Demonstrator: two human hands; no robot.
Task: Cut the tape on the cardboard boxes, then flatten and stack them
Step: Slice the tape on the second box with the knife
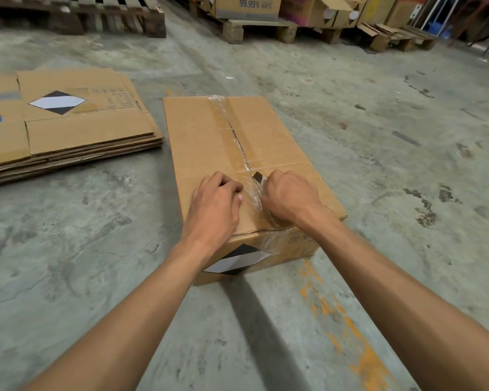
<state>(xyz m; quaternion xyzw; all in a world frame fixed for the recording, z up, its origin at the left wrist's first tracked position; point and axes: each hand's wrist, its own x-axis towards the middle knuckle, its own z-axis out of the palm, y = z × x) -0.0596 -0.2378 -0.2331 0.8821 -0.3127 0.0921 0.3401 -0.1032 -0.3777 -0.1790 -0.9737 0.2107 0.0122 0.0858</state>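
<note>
The cardboard box point(237, 165) sat on the concrete floor point(378, 136), closed, its plain brown top crossed lengthwise by clear tape point(232, 131) that was split open along the middle seam and crumpled near the front edge. A black-and-white diamond label point(237, 261) marked its near side. The left hand point(215, 201) rested on the top with fingers curled under, pressing the flap. The right hand point(288, 196) was fisted around a small dark blade point(258, 176) at the seam. A stack of flattened boxes point(68, 125) lay to the left; wooden pallets point(254, 29) stood beyond.
</note>
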